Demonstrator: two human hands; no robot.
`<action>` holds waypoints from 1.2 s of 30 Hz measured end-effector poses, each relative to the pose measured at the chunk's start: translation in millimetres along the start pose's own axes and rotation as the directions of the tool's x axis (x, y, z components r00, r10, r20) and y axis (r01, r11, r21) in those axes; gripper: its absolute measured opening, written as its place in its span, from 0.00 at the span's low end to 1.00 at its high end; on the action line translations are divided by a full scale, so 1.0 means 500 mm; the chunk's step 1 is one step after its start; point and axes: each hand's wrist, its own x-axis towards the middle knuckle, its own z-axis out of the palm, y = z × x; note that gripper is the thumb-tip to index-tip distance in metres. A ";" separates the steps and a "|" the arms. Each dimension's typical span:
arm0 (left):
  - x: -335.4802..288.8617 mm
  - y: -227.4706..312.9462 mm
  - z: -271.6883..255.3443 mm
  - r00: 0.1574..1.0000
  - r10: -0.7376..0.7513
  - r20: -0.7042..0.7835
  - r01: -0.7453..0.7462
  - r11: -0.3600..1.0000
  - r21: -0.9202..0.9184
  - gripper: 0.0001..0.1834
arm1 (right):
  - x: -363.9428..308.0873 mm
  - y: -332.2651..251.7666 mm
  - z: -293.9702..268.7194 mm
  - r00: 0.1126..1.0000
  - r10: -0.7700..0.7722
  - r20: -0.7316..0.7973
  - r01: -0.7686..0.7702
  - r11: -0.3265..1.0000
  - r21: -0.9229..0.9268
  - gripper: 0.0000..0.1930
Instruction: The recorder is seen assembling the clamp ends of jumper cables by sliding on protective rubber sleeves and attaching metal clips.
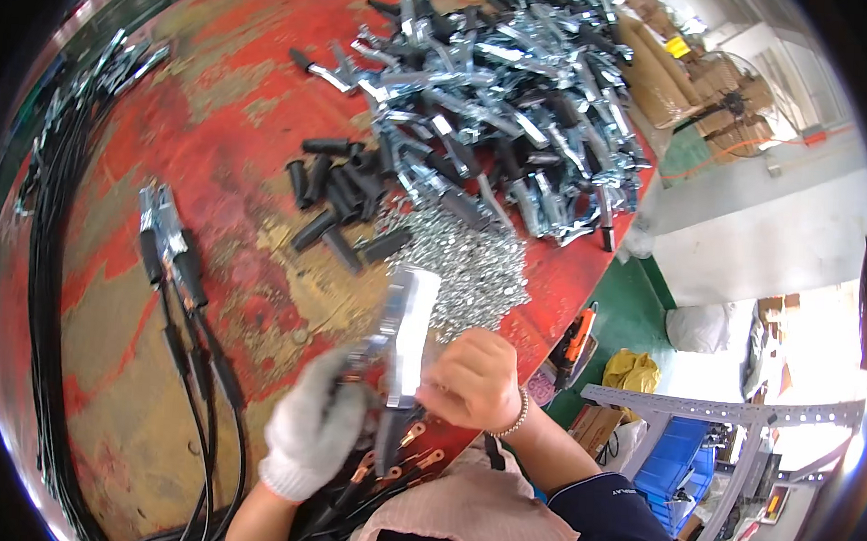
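My left hand [315, 425], in a white knit glove, is closed around a shiny metal clamp [413, 332] with a black handle [387, 444]. The clamp stands in front of my body with its metal part pointing away from me. My bare right hand [477, 381] is closed, its fingertips against the clamp's right side. What those fingertips pinch, if anything, is hidden. Copper cable lugs [429, 458] on black cables lie below the clamp, at the table's near edge. Just beyond my hands spreads a pile of small metal fasteners [467, 267], too small to tell apart.
A big heap of similar metal clamps [518, 100] covers the far right of the worn red table [238, 98]. Several black sleeves [345, 194] lie beside it. Clamps joined to cables [178, 245] and a long cable bundle [51, 283] are on the left. A metal rack [698, 406] stands right.
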 end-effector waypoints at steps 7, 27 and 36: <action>0.077 -0.053 -0.165 0.752 0.449 -0.482 0.249 0.484 0.839 0.22 | 0.018 0.217 -0.094 0.929 0.263 -0.259 -0.352 0.843 -0.406 0.13; -0.005 -0.063 0.019 0.886 0.214 0.411 -0.457 0.552 0.697 0.09 | 0.081 0.212 -0.236 0.804 0.568 -0.177 -0.574 0.818 0.019 0.20; 0.017 -0.049 0.080 0.944 0.081 0.319 -0.324 0.392 0.861 0.10 | -0.040 0.199 -0.142 0.751 0.660 0.001 -0.114 0.127 0.985 0.16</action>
